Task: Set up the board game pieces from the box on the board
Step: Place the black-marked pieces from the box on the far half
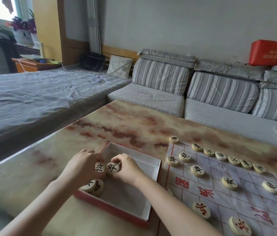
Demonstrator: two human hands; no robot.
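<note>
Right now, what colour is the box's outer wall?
Red; the open cardboard box, head view.

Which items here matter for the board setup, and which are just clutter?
Job: box; board; left hand pinching a black piece; right hand pinching a second black piece; spare pieces in the box; placed pieces.
Clutter: red bag; pillow; sofa; bed.

We see a marbled beige-and-red table point(134, 123) carrying two things directly: an open red-edged box point(110, 209) and, just beside it on the right, a pale gridded board sheet point(246, 198).
</note>
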